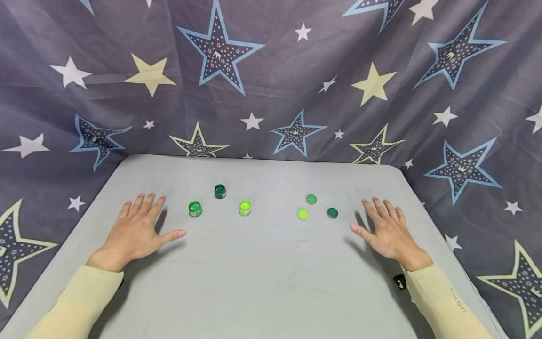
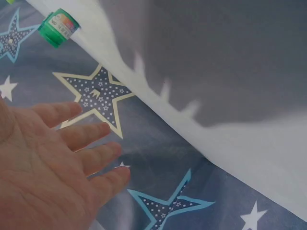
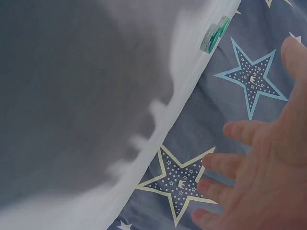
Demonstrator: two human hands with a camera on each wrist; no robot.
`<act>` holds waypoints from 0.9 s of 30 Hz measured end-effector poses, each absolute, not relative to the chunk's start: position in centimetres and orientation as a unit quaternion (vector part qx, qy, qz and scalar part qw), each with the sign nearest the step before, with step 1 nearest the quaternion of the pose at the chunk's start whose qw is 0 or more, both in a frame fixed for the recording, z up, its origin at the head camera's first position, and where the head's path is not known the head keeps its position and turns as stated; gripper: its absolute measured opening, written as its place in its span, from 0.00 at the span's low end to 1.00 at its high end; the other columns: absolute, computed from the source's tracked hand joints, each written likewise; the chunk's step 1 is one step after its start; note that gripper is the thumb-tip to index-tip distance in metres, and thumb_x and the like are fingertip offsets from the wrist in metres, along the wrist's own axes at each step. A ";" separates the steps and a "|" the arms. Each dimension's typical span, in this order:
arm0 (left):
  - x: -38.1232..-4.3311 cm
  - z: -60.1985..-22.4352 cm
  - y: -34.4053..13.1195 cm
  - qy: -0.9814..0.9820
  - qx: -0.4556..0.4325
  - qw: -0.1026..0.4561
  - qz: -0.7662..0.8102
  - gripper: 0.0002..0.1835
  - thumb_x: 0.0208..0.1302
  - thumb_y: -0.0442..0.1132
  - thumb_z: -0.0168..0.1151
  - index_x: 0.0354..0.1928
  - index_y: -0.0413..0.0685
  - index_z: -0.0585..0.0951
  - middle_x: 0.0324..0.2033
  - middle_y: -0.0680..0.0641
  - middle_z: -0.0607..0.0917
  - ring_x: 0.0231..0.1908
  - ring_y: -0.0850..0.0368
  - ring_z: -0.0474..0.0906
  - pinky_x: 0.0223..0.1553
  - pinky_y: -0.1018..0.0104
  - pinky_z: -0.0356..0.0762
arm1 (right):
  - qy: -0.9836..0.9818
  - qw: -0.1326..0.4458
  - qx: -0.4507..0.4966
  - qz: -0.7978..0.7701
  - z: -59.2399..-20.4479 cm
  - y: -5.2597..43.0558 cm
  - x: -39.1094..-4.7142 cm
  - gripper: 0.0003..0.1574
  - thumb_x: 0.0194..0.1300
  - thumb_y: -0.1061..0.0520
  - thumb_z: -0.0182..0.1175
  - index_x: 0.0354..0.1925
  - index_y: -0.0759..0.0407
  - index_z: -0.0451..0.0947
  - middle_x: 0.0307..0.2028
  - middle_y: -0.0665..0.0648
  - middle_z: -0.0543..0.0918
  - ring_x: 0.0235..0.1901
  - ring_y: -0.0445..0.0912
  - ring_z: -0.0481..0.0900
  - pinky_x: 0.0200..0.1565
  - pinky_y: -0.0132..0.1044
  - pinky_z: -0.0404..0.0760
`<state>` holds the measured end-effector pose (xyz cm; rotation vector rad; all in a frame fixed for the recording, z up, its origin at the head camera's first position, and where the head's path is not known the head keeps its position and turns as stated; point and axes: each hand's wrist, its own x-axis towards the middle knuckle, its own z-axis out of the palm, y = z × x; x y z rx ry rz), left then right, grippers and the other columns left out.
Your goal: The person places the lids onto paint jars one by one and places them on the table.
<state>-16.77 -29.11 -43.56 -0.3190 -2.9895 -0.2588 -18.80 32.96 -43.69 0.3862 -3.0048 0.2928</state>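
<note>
Hanging behind grey table [image 1: 271,282], starry fabric [image 1: 275,75].

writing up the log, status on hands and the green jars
Left hand, right hand: open, holding nothing. Three jars nearer left hand, three lids nearer right. No obstruction visible.

A curtained-off nook, whether home or studio I can't tell.
Before me a pale grey counter [image 1: 271,282] stands within hung fabric [image 1: 279,70], dark purple-grey and creased, rising behind it and along both sides; its printed stars [image 1: 151,75] (some bearing tiny crowns [image 1: 217,55], more bedroom curtain than workshop wall) hide whatever room lies beyond.
</note>
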 end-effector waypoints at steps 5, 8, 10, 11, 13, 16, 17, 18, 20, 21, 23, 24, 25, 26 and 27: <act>-17.0 -43.7 -28.8 -0.988 -0.108 0.066 -0.087 0.62 0.58 0.78 0.58 0.76 0.31 0.61 0.71 0.21 0.61 0.72 0.21 0.50 0.70 0.28 0.42 | -0.985 0.056 0.131 0.100 -43.8 32.7 -18.9 0.55 0.71 0.26 0.53 0.79 0.60 0.57 0.75 0.74 0.57 0.74 0.73 0.49 0.69 0.72 0.43; -17.1 -43.6 -28.5 -0.987 -0.111 0.071 -0.091 0.61 0.58 0.78 0.59 0.75 0.32 0.62 0.70 0.21 0.62 0.72 0.21 0.51 0.69 0.28 0.44 | -0.983 0.062 0.136 0.103 -43.9 32.6 -18.9 0.55 0.71 0.27 0.54 0.78 0.60 0.57 0.75 0.74 0.58 0.74 0.73 0.50 0.69 0.71 0.44; -17.2 -43.7 -28.4 -0.987 -0.112 0.071 -0.094 0.61 0.58 0.78 0.59 0.75 0.32 0.62 0.70 0.21 0.62 0.72 0.22 0.52 0.69 0.28 0.44 | -0.983 0.067 0.139 0.105 -43.9 32.5 -18.9 0.54 0.70 0.27 0.54 0.78 0.60 0.58 0.75 0.74 0.58 0.74 0.73 0.50 0.69 0.71 0.44; -17.3 -43.7 -28.3 -0.987 -0.112 0.070 -0.095 0.61 0.58 0.78 0.58 0.76 0.32 0.62 0.70 0.21 0.62 0.72 0.22 0.52 0.69 0.28 0.45 | -0.982 0.068 0.140 0.105 -43.9 32.4 -18.9 0.54 0.70 0.27 0.54 0.78 0.60 0.58 0.75 0.74 0.59 0.74 0.73 0.50 0.69 0.71 0.44; -17.4 -43.7 -28.2 -0.987 -0.111 0.066 -0.099 0.61 0.58 0.78 0.58 0.76 0.32 0.61 0.70 0.21 0.62 0.72 0.22 0.52 0.69 0.28 0.45 | -0.982 0.070 0.143 0.106 -44.0 32.3 -18.9 0.54 0.70 0.28 0.55 0.78 0.60 0.58 0.75 0.74 0.59 0.74 0.73 0.51 0.69 0.71 0.45; -17.5 -43.7 -28.1 -0.986 -0.112 0.063 -0.106 0.61 0.59 0.77 0.58 0.75 0.31 0.61 0.70 0.22 0.63 0.72 0.22 0.53 0.69 0.28 0.46 | -0.981 0.070 0.145 0.107 -44.0 32.2 -18.9 0.54 0.70 0.28 0.55 0.78 0.60 0.58 0.75 0.74 0.59 0.73 0.73 0.51 0.69 0.71 0.45; -17.6 -43.7 -28.0 -0.986 -0.113 0.063 -0.108 0.61 0.59 0.77 0.58 0.75 0.31 0.62 0.70 0.22 0.64 0.71 0.22 0.53 0.69 0.28 0.46 | -0.981 0.070 0.146 0.107 -44.0 32.2 -18.9 0.55 0.70 0.28 0.55 0.78 0.60 0.58 0.75 0.73 0.59 0.73 0.73 0.51 0.69 0.71 0.45; -17.7 -43.8 -28.0 -0.985 -0.114 0.065 -0.110 0.61 0.59 0.77 0.59 0.75 0.31 0.62 0.69 0.22 0.64 0.71 0.22 0.54 0.69 0.28 0.47 | -0.981 0.070 0.147 0.107 -44.0 32.1 -18.9 0.54 0.70 0.28 0.56 0.78 0.61 0.58 0.75 0.73 0.59 0.73 0.73 0.52 0.69 0.71 0.46; -17.8 -43.7 -27.8 -0.984 -0.118 0.071 -0.115 0.60 0.59 0.76 0.59 0.74 0.30 0.63 0.69 0.22 0.65 0.71 0.22 0.55 0.68 0.29 0.48 | -0.980 0.072 0.148 0.109 -44.0 32.0 -18.9 0.54 0.70 0.28 0.56 0.78 0.61 0.59 0.75 0.73 0.60 0.73 0.73 0.52 0.69 0.71 0.46; -17.9 -43.7 -27.7 -0.983 -0.121 0.076 -0.116 0.59 0.60 0.76 0.60 0.74 0.29 0.63 0.68 0.22 0.66 0.70 0.22 0.56 0.68 0.29 0.50 | -0.980 0.073 0.148 0.110 -44.0 32.0 -18.9 0.54 0.70 0.28 0.56 0.78 0.61 0.59 0.74 0.73 0.60 0.73 0.72 0.52 0.69 0.71 0.46; -18.0 -43.7 -27.5 -0.981 -0.127 0.083 -0.119 0.59 0.60 0.75 0.60 0.73 0.28 0.64 0.67 0.23 0.68 0.69 0.23 0.58 0.67 0.30 0.52 | -0.980 0.074 0.149 0.112 -43.9 31.9 -18.9 0.54 0.70 0.28 0.56 0.78 0.61 0.59 0.74 0.73 0.60 0.73 0.72 0.52 0.69 0.71 0.46; -18.1 -43.7 -27.4 -0.980 -0.130 0.087 -0.121 0.58 0.61 0.74 0.61 0.72 0.27 0.64 0.67 0.23 0.68 0.69 0.23 0.59 0.67 0.30 0.53 | -0.979 0.073 0.150 0.114 -43.9 31.8 -18.9 0.54 0.70 0.28 0.56 0.78 0.61 0.59 0.74 0.73 0.60 0.73 0.72 0.53 0.69 0.71 0.46; -18.2 -43.7 -27.3 -0.979 -0.133 0.089 -0.123 0.57 0.61 0.73 0.61 0.72 0.26 0.65 0.66 0.23 0.69 0.68 0.23 0.60 0.66 0.30 0.54 | -0.979 0.073 0.151 0.115 -43.8 31.7 -18.9 0.54 0.69 0.28 0.56 0.77 0.61 0.59 0.74 0.73 0.60 0.73 0.72 0.52 0.69 0.71 0.47; -18.2 -43.7 -27.2 -0.979 -0.134 0.091 -0.125 0.57 0.62 0.73 0.61 0.71 0.26 0.65 0.66 0.23 0.70 0.68 0.23 0.61 0.66 0.30 0.54 | -0.979 0.073 0.151 0.117 -43.8 31.6 -18.9 0.54 0.69 0.28 0.57 0.77 0.61 0.59 0.74 0.73 0.60 0.73 0.72 0.52 0.69 0.71 0.47; -18.3 -43.8 -27.1 -0.978 -0.136 0.092 -0.127 0.56 0.62 0.72 0.61 0.71 0.25 0.65 0.65 0.23 0.70 0.67 0.23 0.62 0.66 0.30 0.55 | -0.979 0.072 0.152 0.118 -43.8 31.6 -18.9 0.54 0.69 0.28 0.57 0.77 0.61 0.59 0.74 0.73 0.60 0.73 0.72 0.52 0.69 0.70 0.47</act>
